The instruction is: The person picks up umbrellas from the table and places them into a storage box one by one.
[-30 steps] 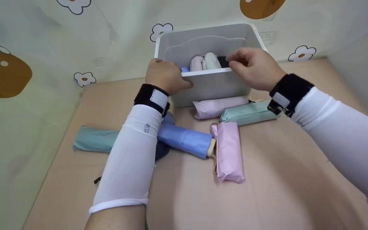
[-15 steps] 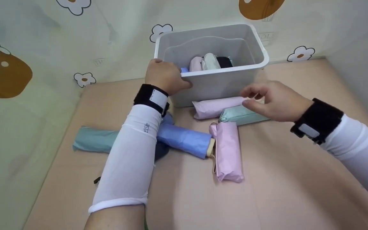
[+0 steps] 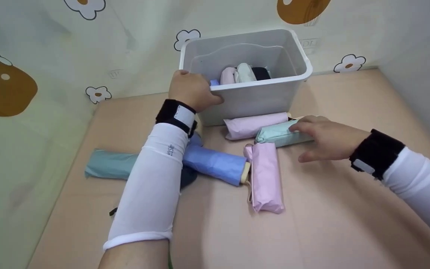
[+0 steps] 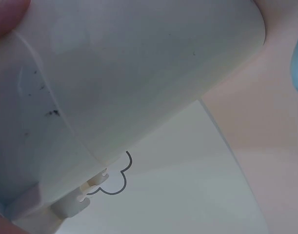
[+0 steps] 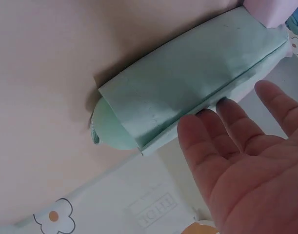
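Note:
My left hand (image 3: 192, 89) grips the front left rim of a light grey plastic bin (image 3: 256, 101); in the left wrist view the bin's wall (image 4: 129, 73) fills much of the picture. Over the right end of a mint green folded umbrella (image 3: 277, 135) in its sleeve is my right hand (image 3: 329, 139), fingers extended and thumb spread. The right wrist view has those fingertips right at the long edge of the mint umbrella (image 5: 183, 73), whose rounded handle end shows. A pale pink umbrella (image 3: 254, 125) lies between it and the bin.
Inside the bin are pink, white (image 3: 244, 73) and black (image 3: 261, 73) umbrellas and a bit of blue. On the table lie a blue umbrella (image 3: 217, 164), a pink one (image 3: 267, 177) and a teal one (image 3: 110, 163), partly under my left arm. A patterned wall stands behind.
My right hand has come from over the bin's front rim down and to the right, to the mint umbrella, and its fingers have spread. My left hand stays on the rim.

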A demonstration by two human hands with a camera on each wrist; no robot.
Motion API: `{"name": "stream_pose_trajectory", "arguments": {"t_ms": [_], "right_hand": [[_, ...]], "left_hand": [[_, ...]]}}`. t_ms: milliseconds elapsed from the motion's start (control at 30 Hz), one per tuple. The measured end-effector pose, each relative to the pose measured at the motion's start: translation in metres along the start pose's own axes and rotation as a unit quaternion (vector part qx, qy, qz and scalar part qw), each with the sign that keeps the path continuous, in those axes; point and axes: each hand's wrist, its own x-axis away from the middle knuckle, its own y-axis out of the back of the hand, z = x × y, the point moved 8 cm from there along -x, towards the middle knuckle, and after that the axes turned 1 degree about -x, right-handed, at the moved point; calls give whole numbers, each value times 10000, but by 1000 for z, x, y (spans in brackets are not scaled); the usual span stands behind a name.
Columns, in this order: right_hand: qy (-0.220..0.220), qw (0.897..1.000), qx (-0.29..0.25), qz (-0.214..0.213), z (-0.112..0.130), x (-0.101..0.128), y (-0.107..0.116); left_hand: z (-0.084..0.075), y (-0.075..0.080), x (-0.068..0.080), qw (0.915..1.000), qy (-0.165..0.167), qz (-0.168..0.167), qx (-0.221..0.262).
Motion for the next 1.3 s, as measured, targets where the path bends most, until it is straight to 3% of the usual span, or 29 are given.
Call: {"name": "stream_pose_trajectory", "arguments": {"t_ms": [667, 967, 1300], "right_hand": [[-730, 9932, 849, -314, -25, -16, -6], [-768, 9940, 764, -169, -47, -13, -20], [-502, 9961, 611, -389, -46, -11, -24]], "left_hand": [[0, -1, 1, 10000, -15, -55, -58], [-1, 1, 0, 9999, -31, -26, -98], [1, -1, 1, 10000, 16, -24, -31]]}}
